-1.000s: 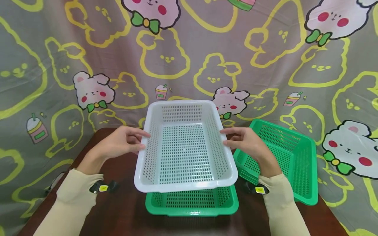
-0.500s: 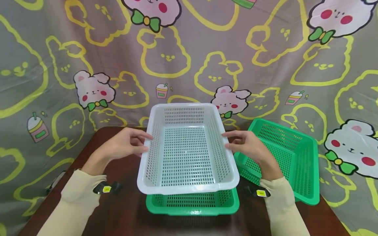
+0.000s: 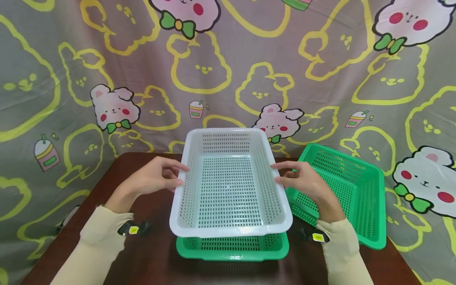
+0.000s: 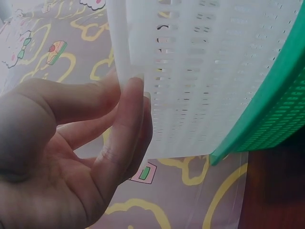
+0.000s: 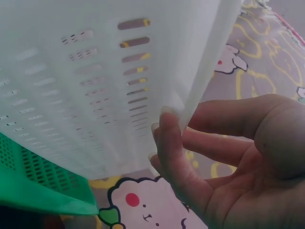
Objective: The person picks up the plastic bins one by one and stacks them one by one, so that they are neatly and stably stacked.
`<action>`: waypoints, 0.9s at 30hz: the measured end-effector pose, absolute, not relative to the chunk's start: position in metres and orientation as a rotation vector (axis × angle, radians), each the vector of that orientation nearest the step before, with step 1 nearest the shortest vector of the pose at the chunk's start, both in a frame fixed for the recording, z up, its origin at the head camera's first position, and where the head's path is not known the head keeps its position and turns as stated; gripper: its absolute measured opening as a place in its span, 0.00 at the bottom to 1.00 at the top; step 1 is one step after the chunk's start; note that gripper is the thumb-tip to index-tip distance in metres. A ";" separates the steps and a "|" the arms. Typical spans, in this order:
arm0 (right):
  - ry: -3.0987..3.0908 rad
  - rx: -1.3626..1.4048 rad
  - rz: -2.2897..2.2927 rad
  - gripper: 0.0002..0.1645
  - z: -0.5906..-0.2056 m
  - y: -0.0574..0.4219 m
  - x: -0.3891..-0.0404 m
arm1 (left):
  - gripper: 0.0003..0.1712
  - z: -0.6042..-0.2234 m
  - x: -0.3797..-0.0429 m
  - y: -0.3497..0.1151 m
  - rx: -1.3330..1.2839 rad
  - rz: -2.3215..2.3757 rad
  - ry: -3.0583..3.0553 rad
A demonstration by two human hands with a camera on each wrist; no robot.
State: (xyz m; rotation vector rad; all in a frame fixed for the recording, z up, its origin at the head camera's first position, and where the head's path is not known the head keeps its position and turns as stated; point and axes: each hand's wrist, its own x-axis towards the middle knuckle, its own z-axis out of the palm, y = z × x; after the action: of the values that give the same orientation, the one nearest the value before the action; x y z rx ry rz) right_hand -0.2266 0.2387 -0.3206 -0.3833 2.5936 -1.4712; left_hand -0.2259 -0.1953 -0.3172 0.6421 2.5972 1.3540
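A white perforated plastic basket (image 3: 228, 190) is held tilted over a green basket (image 3: 233, 253), covering most of it in the head view. My left hand (image 3: 156, 174) pinches the white basket's left rim between thumb and fingers. On the opposite side, my right hand (image 3: 303, 178) pinches the right rim in the same way. Seen from the left wrist, the fingers (image 4: 128, 124) curl beneath the rim of the white basket (image 4: 190, 71). The right wrist view shows the right fingertips (image 5: 167, 129) against the white wall under the rim, with green basket (image 5: 52, 181) below.
A second green basket (image 3: 370, 198) lies at the right, tilted, partly behind my right arm. The dark brown table (image 3: 149, 257) runs underneath. A grey curtain (image 3: 213, 51) with cartoon bunnies hangs close behind the table.
Both hands have lowered the white basket slightly and shifted it a little to the right, bringing it nearer the green basket beneath. Both grips stay as they were.
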 end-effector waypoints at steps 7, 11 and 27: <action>2.622 -0.377 -1.421 0.29 -0.323 0.243 -0.222 | 0.30 -0.319 -0.225 -0.190 0.647 1.363 2.583; 2.619 -0.361 -1.420 0.29 -0.324 0.245 -0.219 | 0.29 -0.321 -0.225 -0.188 0.651 1.363 2.563; 2.580 -0.343 -1.401 0.30 -0.334 0.245 -0.216 | 0.29 -0.337 -0.224 -0.184 0.592 1.366 2.556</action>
State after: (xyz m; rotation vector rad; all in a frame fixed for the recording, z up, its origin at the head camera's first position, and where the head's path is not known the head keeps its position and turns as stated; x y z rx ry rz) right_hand -0.2158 0.2455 -0.3340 -0.3426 2.5799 -1.4009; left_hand -0.2236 -0.1842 -0.3369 0.5916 2.5559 1.3665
